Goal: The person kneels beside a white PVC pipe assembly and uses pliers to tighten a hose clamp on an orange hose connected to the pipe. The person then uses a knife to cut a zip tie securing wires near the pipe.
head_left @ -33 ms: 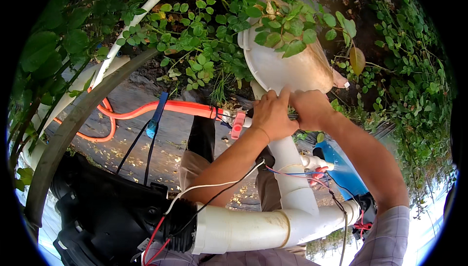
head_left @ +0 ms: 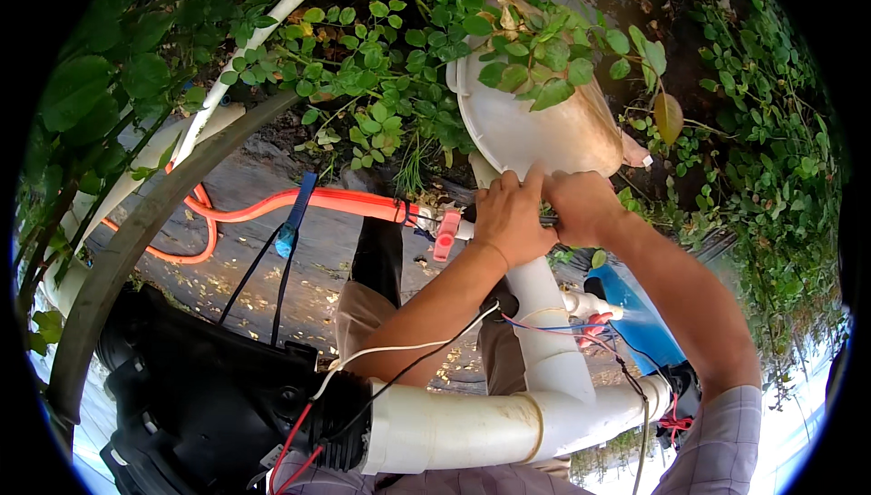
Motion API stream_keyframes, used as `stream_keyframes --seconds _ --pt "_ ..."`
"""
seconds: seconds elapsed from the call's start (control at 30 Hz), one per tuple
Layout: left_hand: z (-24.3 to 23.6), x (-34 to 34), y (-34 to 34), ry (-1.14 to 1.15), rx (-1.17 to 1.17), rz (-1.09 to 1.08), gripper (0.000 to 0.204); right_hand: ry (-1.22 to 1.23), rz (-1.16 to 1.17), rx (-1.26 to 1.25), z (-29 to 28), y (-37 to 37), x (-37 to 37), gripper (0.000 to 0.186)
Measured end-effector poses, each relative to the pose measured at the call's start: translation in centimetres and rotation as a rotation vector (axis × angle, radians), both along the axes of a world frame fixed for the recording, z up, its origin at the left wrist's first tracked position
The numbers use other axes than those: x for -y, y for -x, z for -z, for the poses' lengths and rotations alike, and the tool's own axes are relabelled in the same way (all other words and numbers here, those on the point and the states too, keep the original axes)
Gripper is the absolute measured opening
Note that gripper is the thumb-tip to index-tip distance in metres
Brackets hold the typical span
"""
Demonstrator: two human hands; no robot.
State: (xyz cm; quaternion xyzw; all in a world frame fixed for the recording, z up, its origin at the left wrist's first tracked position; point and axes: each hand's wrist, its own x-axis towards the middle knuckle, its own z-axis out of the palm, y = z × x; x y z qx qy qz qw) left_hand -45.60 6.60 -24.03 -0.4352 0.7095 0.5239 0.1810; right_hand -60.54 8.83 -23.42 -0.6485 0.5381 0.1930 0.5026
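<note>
My left hand (head_left: 514,221) and my right hand (head_left: 585,209) meet at the upper end of the white pipe (head_left: 541,291), just below a white plastic container (head_left: 522,127) with a brown-stained side. The fingers of both are bent and pressed together, the left index finger stretched toward the container. A bit of something dark shows between the hands; what they grip is mostly hidden. Close to my left hand is a valve with a red handle (head_left: 445,235), on the end of an orange hose (head_left: 340,202). Below my right hand, a white fitting (head_left: 594,306) sprays water toward a blue object (head_left: 640,309).
A wide white pipe (head_left: 454,424) crosses near my body, joined to black ribbed equipment (head_left: 218,395). Thin wires (head_left: 408,347) run over it. Leafy plants (head_left: 381,114) crowd the far side and overhang the container. A curved grey bar (head_left: 136,223) stands at left.
The whole view has shifted very slightly. Both hands keep the same place and grip at the pipe's upper end.
</note>
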Motion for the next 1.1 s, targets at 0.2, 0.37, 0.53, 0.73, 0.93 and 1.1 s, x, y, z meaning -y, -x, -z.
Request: stream_keyframes --seconds 0.2,0.37,0.53,0.73,0.93,1.1 --pt "2.0 -1.7 -0.4 0.108 0.027 0.064 0.049 -0.149 -0.072 0.026 0.0 0.3 0.7 0.043" --pt "2.9 -0.5 -0.5 -0.122 0.026 0.139 0.042 -0.374 -0.030 0.135 1.1 0.8 1.6 0.045" --pt "2.3 -0.4 -0.5 -0.063 0.028 0.092 0.040 0.204 -0.074 -0.221 -0.9 -1.9 -1.4 0.034" --pt "2.8 -0.3 -0.8 -0.112 -0.014 0.029 0.041 0.292 -0.175 -0.384 -0.3 -3.7 -2.0 0.025" --pt "5.9 1.9 -0.9 -0.503 -0.232 -0.065 0.037 -0.200 -0.241 -0.027 1.8 -1.0 4.6 0.019" --pt "7.4 4.1 -1.1 -1.048 -0.156 0.007 0.020 -0.663 -0.313 -0.031 2.8 -1.5 8.3 0.022"
